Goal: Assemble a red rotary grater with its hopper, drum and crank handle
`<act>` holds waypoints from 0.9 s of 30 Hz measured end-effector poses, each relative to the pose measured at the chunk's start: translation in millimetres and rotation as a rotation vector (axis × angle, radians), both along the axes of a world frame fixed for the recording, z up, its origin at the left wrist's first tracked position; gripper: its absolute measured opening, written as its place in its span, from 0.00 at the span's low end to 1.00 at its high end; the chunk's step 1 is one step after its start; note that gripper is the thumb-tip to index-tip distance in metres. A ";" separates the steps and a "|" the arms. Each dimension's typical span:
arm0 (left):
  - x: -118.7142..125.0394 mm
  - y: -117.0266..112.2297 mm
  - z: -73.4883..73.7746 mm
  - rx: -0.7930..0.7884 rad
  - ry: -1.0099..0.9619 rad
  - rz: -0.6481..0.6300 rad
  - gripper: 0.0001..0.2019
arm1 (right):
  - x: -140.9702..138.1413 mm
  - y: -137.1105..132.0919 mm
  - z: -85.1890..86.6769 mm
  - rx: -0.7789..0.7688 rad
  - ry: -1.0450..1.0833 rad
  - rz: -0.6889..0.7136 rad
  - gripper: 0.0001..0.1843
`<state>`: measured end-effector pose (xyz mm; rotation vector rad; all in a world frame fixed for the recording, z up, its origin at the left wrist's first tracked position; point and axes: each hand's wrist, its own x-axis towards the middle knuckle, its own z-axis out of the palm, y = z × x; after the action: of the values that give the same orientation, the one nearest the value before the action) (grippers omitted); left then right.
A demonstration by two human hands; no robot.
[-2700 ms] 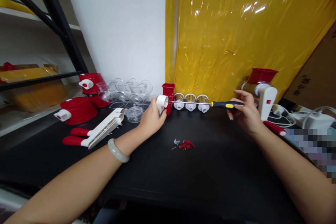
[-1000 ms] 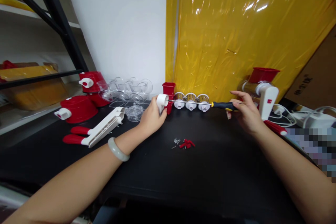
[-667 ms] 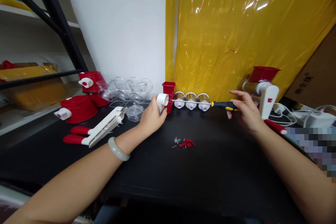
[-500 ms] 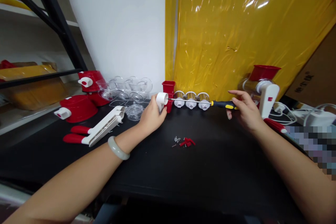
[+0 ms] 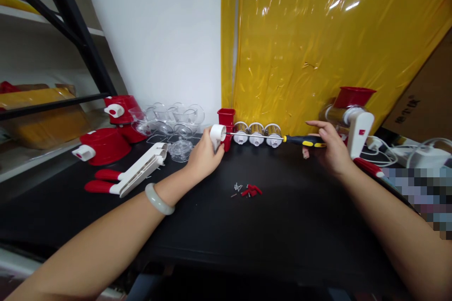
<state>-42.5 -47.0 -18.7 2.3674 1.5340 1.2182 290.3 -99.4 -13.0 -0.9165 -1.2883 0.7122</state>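
My left hand (image 5: pixel 204 156) is closed around a white plastic part (image 5: pixel 218 132) with a round end that faces right. A long-shanked screwdriver (image 5: pixel 298 140) lies level, its tip at the opening of that round end. Its black and yellow handle is in my right hand (image 5: pixel 330 148), held loosely, with the index finger stretched out. Below and between the hands, small screws (image 5: pixel 238 187) and several small red pieces (image 5: pixel 252 191) lie on the black table (image 5: pixel 212 230). Whether the tip sits in a screw is hidden.
Three grater drums (image 5: pixel 256 133) stand at the back beside a red hopper-like part (image 5: pixel 226 116). Leftward are clear plastic parts (image 5: pixel 180 127), red bases (image 5: pixel 106 145) and white arms with red handles (image 5: pixel 141 169). An assembled rotary grater (image 5: pixel 360 134) and white cables (image 5: pixel 388 153) stand right.
The right hand's fingers have shifted slightly along the screwdriver handle, and more of its end shows. The left hand and the white part stay in place.
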 end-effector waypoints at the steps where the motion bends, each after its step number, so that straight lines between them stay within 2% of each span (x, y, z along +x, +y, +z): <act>1: 0.0 -0.3 0.2 -0.001 -0.001 -0.003 0.25 | -0.2 0.0 0.1 0.000 0.005 0.002 0.16; 14: -0.1 1.1 -0.9 0.001 -0.005 -0.012 0.25 | -2.5 -6.7 6.5 0.028 0.014 0.099 0.20; 22: -0.3 0.7 -0.5 -0.007 -0.006 -0.003 0.26 | -1.4 -2.2 4.3 -0.006 0.067 0.048 0.19; 27: -0.1 0.2 0.0 -0.010 -0.010 -0.015 0.26 | -0.4 0.1 3.1 -0.004 0.027 0.010 0.17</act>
<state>-42.6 -46.8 -18.7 2.3589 1.5135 1.2140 289.8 -99.4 -9.9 -0.9011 -1.2694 0.7329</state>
